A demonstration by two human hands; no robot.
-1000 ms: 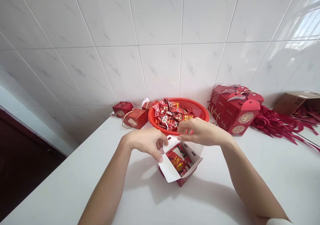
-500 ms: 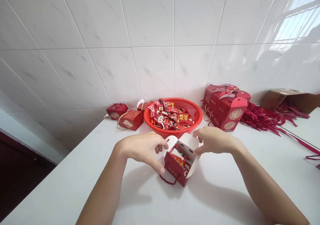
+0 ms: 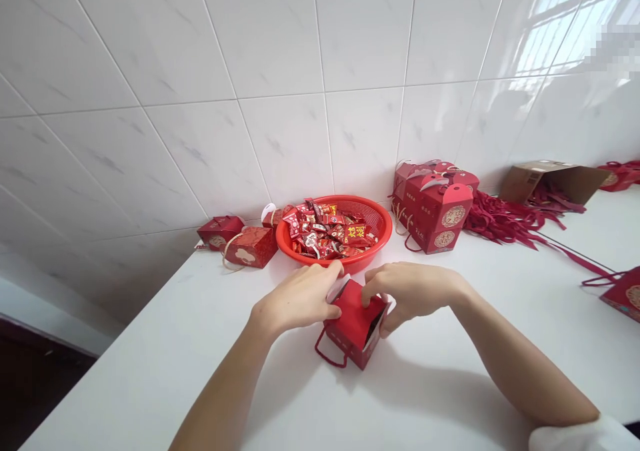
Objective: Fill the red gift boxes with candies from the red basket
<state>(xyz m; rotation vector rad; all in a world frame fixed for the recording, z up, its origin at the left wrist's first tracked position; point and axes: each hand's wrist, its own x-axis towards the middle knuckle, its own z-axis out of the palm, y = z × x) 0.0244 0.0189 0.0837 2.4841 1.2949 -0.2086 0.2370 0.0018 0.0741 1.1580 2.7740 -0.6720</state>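
A small red box (image 3: 350, 337) with a dark red cord handle stands on the white table in front of the basket. Its red top flap lies folded over the opening, with a dark gap at the right side. My left hand (image 3: 305, 297) is closed on the white-lined flap at the box's left side. On the right side, my right hand (image 3: 407, 294) grips the box, its index finger bent onto the red flap and its thumb at the side edge. The candies inside are hidden by the flap.
Behind the box, a red basket (image 3: 383, 241) holds wrapped candies. Small red boxes (image 3: 255, 246) lie left of it. Tall red boxes (image 3: 433, 214), red ribbons (image 3: 500, 221) and an open carton (image 3: 515, 183) are at right. Another red box (image 3: 627, 294) sits at the right edge.
The box's flap has been folded down over the candies. Both hands have come closer together and closed on the box. The view has shifted to the right.
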